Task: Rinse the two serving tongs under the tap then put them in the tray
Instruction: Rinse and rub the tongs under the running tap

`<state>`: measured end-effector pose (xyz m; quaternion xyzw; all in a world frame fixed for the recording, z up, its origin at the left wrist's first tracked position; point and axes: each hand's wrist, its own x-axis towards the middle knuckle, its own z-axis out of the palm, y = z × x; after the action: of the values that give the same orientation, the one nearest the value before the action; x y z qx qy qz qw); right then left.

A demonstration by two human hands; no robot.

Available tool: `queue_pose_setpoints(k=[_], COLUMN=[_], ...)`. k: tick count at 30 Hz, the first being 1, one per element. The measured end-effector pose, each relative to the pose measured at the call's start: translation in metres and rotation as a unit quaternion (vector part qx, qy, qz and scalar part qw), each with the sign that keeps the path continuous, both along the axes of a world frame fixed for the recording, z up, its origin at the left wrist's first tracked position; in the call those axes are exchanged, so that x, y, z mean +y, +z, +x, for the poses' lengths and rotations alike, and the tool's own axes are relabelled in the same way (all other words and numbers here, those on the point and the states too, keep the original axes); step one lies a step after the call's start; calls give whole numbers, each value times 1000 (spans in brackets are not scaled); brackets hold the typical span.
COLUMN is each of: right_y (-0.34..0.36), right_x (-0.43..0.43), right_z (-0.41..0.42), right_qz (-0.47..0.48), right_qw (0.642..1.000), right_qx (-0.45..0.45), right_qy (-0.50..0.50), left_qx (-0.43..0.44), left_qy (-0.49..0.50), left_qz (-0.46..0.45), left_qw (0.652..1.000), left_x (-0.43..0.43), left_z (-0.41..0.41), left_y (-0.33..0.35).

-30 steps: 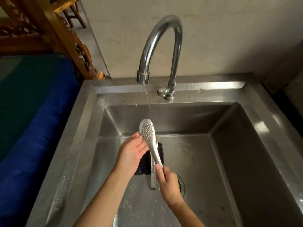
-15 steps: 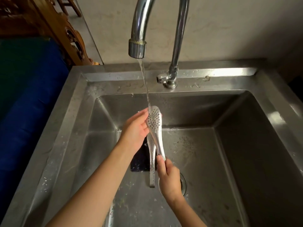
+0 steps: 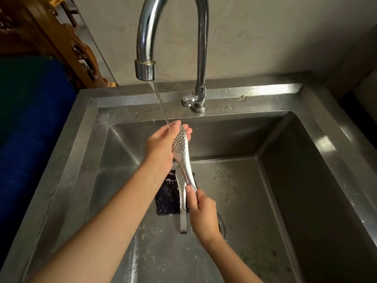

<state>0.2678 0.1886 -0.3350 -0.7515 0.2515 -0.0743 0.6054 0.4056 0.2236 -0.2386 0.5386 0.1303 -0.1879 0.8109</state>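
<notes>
Stage: first rinse under way, by judgement.
Tongs (image 3: 180, 144): perforated head in the tap (image 3: 145, 71) stream, above the sink (image 3: 85, 139).
Left hand (image 3: 161, 144): fingers curled round the head.
Right hand (image 3: 204, 213): pinches the handle end.
Outstanding: second utensil (image 3: 183, 211), probably the other tongs, lies on the sink floor; tray not in view.

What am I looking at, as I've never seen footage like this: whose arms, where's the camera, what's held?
No machine here: a person works with bare hands, and the picture comes from a camera worn on their head, looking down. The left hand holds the perforated head of metal serving tongs under water running from the tap; the right hand pinches the handle. Below, in the steel sink, a dark pad lies on the bottom with another metal strip over it; whether that is the second tongs I cannot tell.
</notes>
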Motion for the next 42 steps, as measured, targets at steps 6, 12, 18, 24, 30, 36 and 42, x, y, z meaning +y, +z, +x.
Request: queue_pose_setpoints(k=[6, 12, 18, 24, 30, 36, 42], right_y=[-1, 4, 7, 10, 13, 8, 17], right_x=[0, 3, 0, 8, 3, 12, -1], right_z=[-7, -6, -8, -4, -5, -15, 0], right_qz=[12, 17, 4, 30, 36, 20, 33], right_qw=[1000, 1000, 1000, 999, 999, 1000, 999], right_qx=[4, -1, -9, -14, -23, -6, -11], right_qy=[-1, -8, -10, -22, -25, -5, -14], left_qx=[19, 8, -3, 0, -19, -22, -33], left_qy=[-52, -27, -71, -43, -109, -33, -110], left_qz=[32, -15, 29, -22, 41, -11, 42], left_qw=[998, 999, 997, 999, 993, 999, 992], left_x=[8, 2, 11, 3, 14, 13, 14], left_z=[-17, -24, -26, -29, -33, -11, -36], left_y=[-6, -5, -3, 4, -5, 14, 3])
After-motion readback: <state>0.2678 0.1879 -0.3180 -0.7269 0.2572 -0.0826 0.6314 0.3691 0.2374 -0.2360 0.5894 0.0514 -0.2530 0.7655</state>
